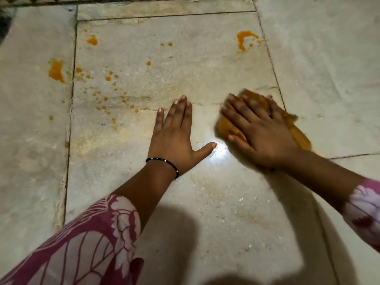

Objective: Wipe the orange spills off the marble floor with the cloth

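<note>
My right hand (257,128) presses flat on an orange-stained cloth (298,134) on the marble floor (205,68), right of centre; hand and cloth are motion-blurred. My left hand (176,136) lies flat on the floor with fingers spread, holding nothing, just left of the cloth. Orange spills remain: a large blotch (56,70) at far left, a curved blotch (243,39) at upper right, a smaller blot (92,40) at upper left, and several droplets (106,98) scattered left of my left hand.
Dark grout lines (71,99) separate the marble slabs. A dark patterned border (61,0) runs along the far edge. A bright light reflection (221,152) glares on the floor between my hands. Shadows fall over the near floor.
</note>
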The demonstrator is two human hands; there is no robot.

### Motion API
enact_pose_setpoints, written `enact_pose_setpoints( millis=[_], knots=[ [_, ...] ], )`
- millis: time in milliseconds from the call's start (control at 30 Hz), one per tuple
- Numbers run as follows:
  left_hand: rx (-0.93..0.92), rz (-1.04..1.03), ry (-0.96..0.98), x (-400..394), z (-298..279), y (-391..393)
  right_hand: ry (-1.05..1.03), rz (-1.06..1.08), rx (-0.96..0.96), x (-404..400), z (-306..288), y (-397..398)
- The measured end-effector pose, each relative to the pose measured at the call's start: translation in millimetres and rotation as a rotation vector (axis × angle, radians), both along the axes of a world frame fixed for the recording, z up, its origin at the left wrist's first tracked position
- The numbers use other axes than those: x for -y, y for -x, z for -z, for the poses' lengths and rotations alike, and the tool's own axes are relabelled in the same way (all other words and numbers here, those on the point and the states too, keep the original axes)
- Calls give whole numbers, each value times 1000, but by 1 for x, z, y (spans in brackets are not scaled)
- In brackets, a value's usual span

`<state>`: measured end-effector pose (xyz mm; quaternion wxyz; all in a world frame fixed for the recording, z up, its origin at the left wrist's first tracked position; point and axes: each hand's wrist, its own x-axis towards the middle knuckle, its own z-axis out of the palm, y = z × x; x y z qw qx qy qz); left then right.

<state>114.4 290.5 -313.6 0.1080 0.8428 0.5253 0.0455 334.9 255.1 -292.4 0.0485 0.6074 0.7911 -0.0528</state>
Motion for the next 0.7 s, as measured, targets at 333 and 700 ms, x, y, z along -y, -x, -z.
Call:
enact_pose_setpoints(
  millis=[333, 700],
  knots=[
    [3, 1, -2, -1, -3, -2, 40, 440, -3, -17, -8, -125],
    [-20, 4, 9, -4, -4, -3, 55, -30, 20, 23, -5, -50]
  ],
)
